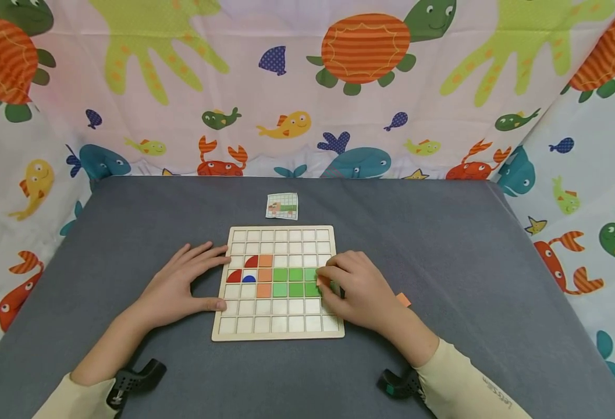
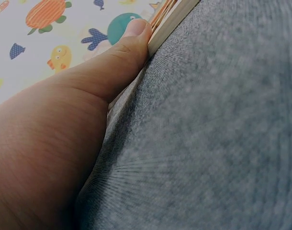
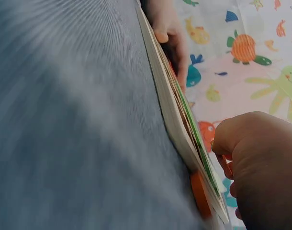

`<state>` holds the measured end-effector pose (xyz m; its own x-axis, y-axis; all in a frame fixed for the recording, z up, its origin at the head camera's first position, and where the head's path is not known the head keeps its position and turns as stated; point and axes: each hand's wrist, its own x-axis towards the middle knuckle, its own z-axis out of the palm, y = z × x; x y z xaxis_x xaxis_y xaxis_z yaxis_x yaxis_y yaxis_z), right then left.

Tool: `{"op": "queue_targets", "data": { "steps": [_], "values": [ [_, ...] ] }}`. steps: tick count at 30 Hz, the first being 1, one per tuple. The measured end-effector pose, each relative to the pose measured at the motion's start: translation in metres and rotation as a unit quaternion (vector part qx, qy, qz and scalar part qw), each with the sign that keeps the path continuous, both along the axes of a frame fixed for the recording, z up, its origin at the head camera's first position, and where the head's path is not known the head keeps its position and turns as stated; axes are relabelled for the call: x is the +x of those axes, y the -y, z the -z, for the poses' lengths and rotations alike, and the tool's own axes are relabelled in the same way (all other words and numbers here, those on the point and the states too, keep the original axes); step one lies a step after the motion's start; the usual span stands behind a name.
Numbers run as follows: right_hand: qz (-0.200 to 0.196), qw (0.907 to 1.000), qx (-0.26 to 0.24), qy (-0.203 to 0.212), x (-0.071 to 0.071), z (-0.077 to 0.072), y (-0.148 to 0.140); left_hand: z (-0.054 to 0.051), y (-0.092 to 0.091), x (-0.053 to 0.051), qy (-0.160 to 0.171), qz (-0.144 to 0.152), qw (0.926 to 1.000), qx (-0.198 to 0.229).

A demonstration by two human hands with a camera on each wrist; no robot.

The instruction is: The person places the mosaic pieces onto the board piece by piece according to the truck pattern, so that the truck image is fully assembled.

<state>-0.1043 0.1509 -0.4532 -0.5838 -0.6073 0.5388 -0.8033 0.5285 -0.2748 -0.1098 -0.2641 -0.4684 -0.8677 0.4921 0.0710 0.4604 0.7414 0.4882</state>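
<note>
A wooden grid board [image 1: 281, 337] lies on the grey table cloth, its squares partly filled with coloured pieces. Red quarter-round pieces [image 1: 234, 276], a blue half-round piece [image 1: 249, 279], a column of orange squares [image 1: 264, 275] and rows of green squares [image 1: 295, 274] sit in it. My left hand [image 1: 173, 286] rests against the board's left edge, fingers extended and the thumb on the lower rim. Over the right side, my right hand [image 1: 359, 288] pinches a small orange piece [image 3: 228, 157] between thumb and fingers. The hand partly hides the squares beneath it.
Behind the board lies a small picture card [image 1: 282, 206] with a coloured grid pattern. Another orange piece [image 1: 404, 299] is on the cloth to the right, beside my right wrist. A printed curtain [image 1: 286, 87] hangs behind the table [image 1: 443, 233].
</note>
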Motion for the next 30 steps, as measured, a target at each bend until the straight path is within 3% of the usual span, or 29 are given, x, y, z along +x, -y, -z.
{"op": "queue_targets", "data": {
  "steps": [8,17,30],
  "values": [
    [-0.036,0.9993,-0.010,-0.003,-0.005,-0.001,0.024,0.002,-0.001,0.000,-0.003,0.001,1.0000,-0.004],
    [-0.047,0.9987,-0.018,0.012,-0.010,0.001,0.051,0.003,0.000,-0.001,-0.009,0.004,0.9999,-0.010],
    [-0.061,0.9975,0.005,0.036,-0.005,-0.002,0.095,0.002,0.001,0.000,-0.030,0.020,0.9993,-0.014]
  ]
}}
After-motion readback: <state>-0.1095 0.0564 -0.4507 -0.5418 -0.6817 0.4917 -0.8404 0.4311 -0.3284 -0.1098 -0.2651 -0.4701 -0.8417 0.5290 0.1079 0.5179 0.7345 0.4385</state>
